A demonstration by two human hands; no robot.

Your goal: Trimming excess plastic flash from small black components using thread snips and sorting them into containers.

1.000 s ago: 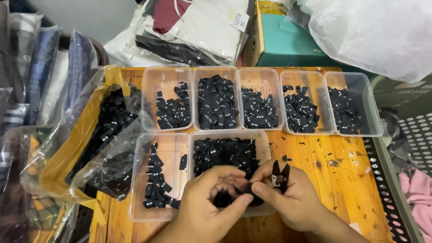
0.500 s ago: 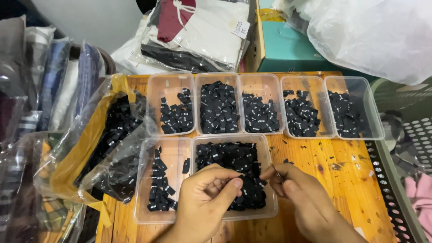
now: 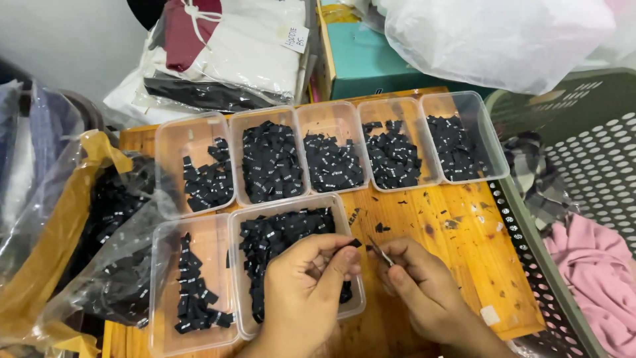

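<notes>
Small black label (image 3: 356, 243) is pinched at the tips of the left hand (image 3: 311, 282), thumb and forefinger clenched on it, just above the right edge of the near clear tray (image 3: 344, 212). That tray is seen filled with loose black labels (image 3: 278, 232), and the left hand is laid partly over it. Thin metal snips (image 3: 381, 253) are gripped in the right hand (image 3: 424, 292), fingers (image 3: 397, 282) closed around them, the point held just beside the pinched label; whether blade and label touch cannot be told. Both hands are positioned over the wooden bench (image 3: 464, 258), where tiny black offcuts (image 3: 450, 222) are scattered. A second near tray (image 3: 165, 292) at the left is partly filled with labels. Five clear trays (image 3: 331, 116) are lined up in a row at the far side, each loaded with black labels. A clear plastic bag (image 3: 86, 252) of more black labels is slumped at the left edge. A green perforated basket (image 3: 589, 152) holding pink cloth (image 3: 596, 265) is seen on the right, and bagged garments (image 3: 232, 53) are stacked behind the trays.
</notes>
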